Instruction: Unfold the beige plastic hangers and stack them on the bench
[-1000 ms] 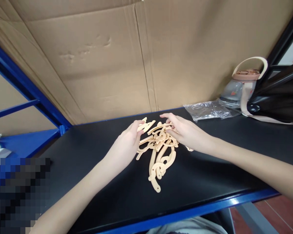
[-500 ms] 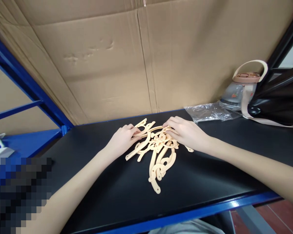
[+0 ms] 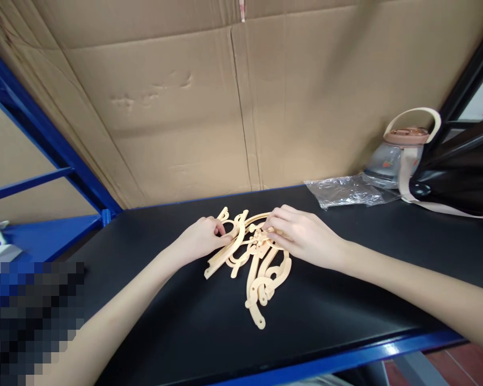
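Observation:
A loose pile of thin, pale wooden curved pieces (image 3: 257, 268) lies on the black tabletop (image 3: 330, 311). My left hand (image 3: 201, 238) rests at the pile's left side, fingers pinched on one long curved piece (image 3: 225, 249) that slants down to the left. My right hand (image 3: 301, 236) lies over the pile's right top, fingertips pressed on the pieces near the middle. Several pieces trail toward me out of the pile, ending in a hooked one (image 3: 257, 316).
A cardboard wall (image 3: 209, 107) stands behind the table. A crumpled clear plastic bag (image 3: 346, 190) lies at the back right, beside a clear bottle with a pink lid and strap (image 3: 398, 150) and a black bag (image 3: 462, 177). Blue shelf frame (image 3: 44, 145) on the left.
Both hands have dropped lower onto the pile. My left hand has drawn one long piece out to the left and down; the pile has shifted slightly toward me.

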`<state>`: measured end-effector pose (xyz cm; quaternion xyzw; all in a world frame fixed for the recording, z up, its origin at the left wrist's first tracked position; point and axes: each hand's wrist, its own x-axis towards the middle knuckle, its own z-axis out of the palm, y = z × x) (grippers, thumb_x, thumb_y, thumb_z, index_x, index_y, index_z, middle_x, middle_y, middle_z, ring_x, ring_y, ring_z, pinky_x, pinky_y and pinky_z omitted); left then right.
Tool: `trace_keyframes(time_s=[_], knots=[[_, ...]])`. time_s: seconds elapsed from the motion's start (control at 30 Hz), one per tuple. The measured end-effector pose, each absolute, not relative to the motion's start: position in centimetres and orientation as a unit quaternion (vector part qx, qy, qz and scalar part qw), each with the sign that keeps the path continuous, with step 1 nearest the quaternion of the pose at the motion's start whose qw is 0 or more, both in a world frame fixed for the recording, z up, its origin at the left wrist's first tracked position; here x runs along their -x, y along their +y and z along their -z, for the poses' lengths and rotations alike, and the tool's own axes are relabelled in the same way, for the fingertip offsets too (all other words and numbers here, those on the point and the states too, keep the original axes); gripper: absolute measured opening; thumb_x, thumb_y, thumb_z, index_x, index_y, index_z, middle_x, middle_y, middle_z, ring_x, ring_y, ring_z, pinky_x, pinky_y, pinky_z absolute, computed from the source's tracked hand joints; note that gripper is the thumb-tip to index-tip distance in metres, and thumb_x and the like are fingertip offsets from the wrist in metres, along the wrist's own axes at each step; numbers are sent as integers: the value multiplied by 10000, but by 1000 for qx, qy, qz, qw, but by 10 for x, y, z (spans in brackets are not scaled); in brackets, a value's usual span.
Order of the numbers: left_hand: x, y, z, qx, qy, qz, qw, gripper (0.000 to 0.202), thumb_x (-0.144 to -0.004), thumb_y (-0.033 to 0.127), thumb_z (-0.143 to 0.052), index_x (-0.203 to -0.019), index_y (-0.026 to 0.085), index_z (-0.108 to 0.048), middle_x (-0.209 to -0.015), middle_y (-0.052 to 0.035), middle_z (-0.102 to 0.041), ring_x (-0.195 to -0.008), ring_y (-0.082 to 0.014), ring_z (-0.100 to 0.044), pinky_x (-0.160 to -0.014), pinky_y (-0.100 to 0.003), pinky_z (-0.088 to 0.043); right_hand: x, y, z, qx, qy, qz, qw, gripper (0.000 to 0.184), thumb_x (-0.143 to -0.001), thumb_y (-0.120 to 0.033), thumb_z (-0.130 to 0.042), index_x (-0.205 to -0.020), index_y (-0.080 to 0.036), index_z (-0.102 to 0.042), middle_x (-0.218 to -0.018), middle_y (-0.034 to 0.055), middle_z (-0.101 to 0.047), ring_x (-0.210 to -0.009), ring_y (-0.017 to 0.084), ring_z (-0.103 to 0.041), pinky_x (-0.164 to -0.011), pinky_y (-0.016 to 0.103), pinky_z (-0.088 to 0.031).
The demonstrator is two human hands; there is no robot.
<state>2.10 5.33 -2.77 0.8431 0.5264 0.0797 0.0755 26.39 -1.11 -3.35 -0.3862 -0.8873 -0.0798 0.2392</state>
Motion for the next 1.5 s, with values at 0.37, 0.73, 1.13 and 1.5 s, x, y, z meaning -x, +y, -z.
trace_keyframes(time_s=[0.37,0.73,1.13,1.5], knots=[[-25,44,27,-853,510,-108,40,197,-779,257,-473,-966,194,-484,-740,-16,-603,-668,-213,-570,-622,-308,-377,-262,-16,34,358,-899,100,233,261,-972,-239,-357,-932,-159,-602,-940,73,-601,-865,193,-513,-803,348,-420],[-47,16,15,-885,389,-149,-207,136,-814,113,-446,-930,174,-481,-856,-50,-604,-785,-229,-571,-705,-349,-385,-267,-15,23,381,-849,159,329,314,-951,-258,-423,-1230,-136,-503,-1206,113,-551,-1059,225,-501,-884,366,-412],[-50,10,8,-850,283,-201,-395,181,-900,298,-499,-826,143,-554,-801,-58,-617,-729,-228,-576,-642,-344,-373,-269,-10,21,447,-792,3,416,165,-972,-236,-391,-894,-186,-527,-834,10,-633,-740,148,-578,-740,301,-402],[-47,4,4,-835,374,-230,-333,215,-946,318,-443,-984,216,-628,-846,-11,-576,-618,-146,-547,-574,-268,-374,-271,0,21,371,-489,-411,675,163,-800,-284,-567,-799,-216,-419,-908,29,-635,-912,164,-624,-913,354,-447]])
